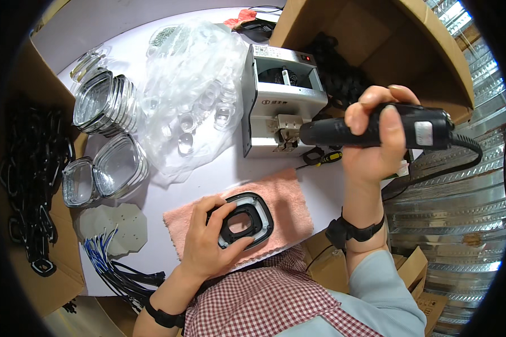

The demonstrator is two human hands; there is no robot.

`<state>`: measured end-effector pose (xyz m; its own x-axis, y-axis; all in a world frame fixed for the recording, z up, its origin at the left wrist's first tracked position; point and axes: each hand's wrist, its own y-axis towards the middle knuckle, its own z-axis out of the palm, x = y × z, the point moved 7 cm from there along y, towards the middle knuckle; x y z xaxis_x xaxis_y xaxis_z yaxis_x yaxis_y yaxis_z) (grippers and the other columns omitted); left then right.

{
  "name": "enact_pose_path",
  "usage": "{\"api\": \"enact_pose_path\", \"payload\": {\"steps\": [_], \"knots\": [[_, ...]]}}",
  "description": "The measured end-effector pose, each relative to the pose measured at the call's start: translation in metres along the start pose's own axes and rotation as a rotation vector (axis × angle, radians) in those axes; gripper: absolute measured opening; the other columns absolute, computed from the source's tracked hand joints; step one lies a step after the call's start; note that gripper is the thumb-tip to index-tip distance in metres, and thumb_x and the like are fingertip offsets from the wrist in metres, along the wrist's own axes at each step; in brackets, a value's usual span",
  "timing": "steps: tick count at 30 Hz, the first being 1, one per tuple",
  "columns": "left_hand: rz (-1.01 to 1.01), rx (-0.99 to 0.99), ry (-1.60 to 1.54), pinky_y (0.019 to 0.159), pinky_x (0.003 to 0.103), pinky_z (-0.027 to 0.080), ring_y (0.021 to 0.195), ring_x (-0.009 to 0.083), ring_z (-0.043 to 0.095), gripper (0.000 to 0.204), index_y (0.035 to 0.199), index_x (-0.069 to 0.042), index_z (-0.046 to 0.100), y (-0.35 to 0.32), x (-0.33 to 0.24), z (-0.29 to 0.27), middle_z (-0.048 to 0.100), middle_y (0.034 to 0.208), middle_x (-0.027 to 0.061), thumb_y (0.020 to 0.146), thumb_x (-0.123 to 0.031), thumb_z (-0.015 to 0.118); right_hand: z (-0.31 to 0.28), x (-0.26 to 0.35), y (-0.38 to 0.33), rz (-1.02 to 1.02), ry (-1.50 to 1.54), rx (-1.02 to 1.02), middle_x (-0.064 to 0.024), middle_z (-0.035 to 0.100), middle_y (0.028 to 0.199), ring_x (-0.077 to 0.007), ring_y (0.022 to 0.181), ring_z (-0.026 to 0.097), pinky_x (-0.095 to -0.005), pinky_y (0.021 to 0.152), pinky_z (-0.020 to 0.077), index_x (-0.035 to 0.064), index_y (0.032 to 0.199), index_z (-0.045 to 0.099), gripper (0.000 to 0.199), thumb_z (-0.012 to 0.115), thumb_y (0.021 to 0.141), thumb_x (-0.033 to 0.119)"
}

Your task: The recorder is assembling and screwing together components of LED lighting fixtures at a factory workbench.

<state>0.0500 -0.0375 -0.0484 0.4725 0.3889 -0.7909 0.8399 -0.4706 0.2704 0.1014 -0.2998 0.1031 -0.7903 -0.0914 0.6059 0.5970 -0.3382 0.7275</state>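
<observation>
My right hand (371,154) grips a black corded electric screwdriver (419,128), held level. Its nose meets the metal outlet (288,132) on the front of a grey screw feeder (278,109); the bit is hidden there. On a pink cloth (292,205) lies a rounded black frame (268,216) with a pale inner band and an opening in the middle. My left hand (208,236) closes round the left side of this frame, fingers on top and thumb at the lower edge. A black-and-yellow hand tool (324,158) rests beside the feeder.
Stacked clear lens covers (104,106) and a plastic bag of clear parts (194,106) stand at the left. Cardboard boxes with black parts flank the table, one left (62,224), one far right (427,50). Bundled wires (123,275) lie near a grey plate (112,227).
</observation>
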Motion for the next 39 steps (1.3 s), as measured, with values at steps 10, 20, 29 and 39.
{"api": "enact_pose_path", "payload": {"steps": [10,20,29,39], "knots": [[0.032,-0.011,0.003,0.099,0.042,0.05,0.117,0.0347,0.056,0.069,0.127,0.0,0.06,-0.002,0.0,-0.001,0.051,0.128,0.0176,0.069,-0.021,0.09,0.049,-0.004,-0.01,0.04,-0.352,0.224,-0.0187,0.069,0.092,-0.0126,0.065,0.057,-0.0274,0.064,0.0512,-0.0014,0.122,0.052,0.031,0.058,0.092,-0.003],[0.048,-0.009,-0.002,0.098,0.042,0.05,0.118,0.0351,0.056,0.07,0.128,0.0,0.061,-0.002,0.002,0.001,0.051,0.128,0.0172,0.069,-0.022,0.09,0.047,0.014,-0.05,0.357,0.019,0.27,-0.0122,0.061,0.093,-0.0118,0.054,0.05,-0.0261,0.051,0.0428,0.0076,0.124,0.05,0.032,0.059,0.096,0.02],[0.083,-0.006,0.035,0.098,0.043,0.049,0.117,0.035,0.055,0.071,0.128,-0.001,0.06,-0.002,-0.001,0.001,0.051,0.127,0.0164,0.068,-0.023,0.091,0.044,0.009,-0.055,0.371,0.071,0.271,-0.0145,0.062,0.096,-0.0122,0.055,0.052,-0.0264,0.052,0.0451,0.0069,0.127,0.05,0.033,0.058,0.096,0.017],[0.129,-0.029,0.088,0.099,0.046,0.048,0.116,0.0366,0.055,0.07,0.13,0.0,0.059,-0.006,-0.005,0.003,0.053,0.127,0.0167,0.071,-0.023,0.089,0.043,0.007,-0.058,0.377,-0.031,0.265,-0.012,0.063,0.094,-0.0123,0.056,0.054,-0.0271,0.055,0.0467,0.009,0.124,0.049,0.033,0.062,0.097,0.022]]}}
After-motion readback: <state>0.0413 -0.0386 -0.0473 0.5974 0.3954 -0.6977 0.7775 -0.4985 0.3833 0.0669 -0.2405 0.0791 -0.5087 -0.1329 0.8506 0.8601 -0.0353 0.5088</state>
